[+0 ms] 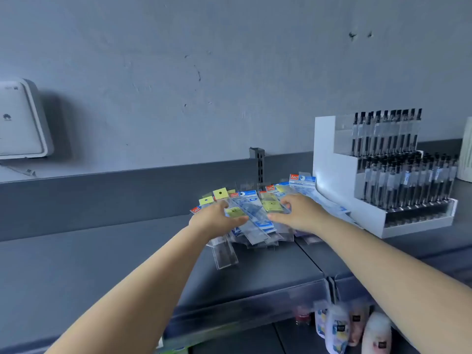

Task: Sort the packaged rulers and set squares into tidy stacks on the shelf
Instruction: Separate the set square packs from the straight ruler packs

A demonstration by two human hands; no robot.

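Note:
A loose heap of packaged rulers and set squares lies on the grey shelf, fanned out with blue, red and yellow header cards at the far end. One clear ruler pack sticks out toward me at the heap's near left. My left hand rests on the left side of the heap, fingers spread over a yellow-labelled pack. On the heap's right side lies my right hand, fingers reaching over another yellow-labelled pack. Whether either hand grips a pack is unclear.
A white tiered display of black pens stands on the shelf just right of the heap. A slotted upright rises behind the heap. A white router hangs on the wall at left. Pouches hang below the shelf edge.

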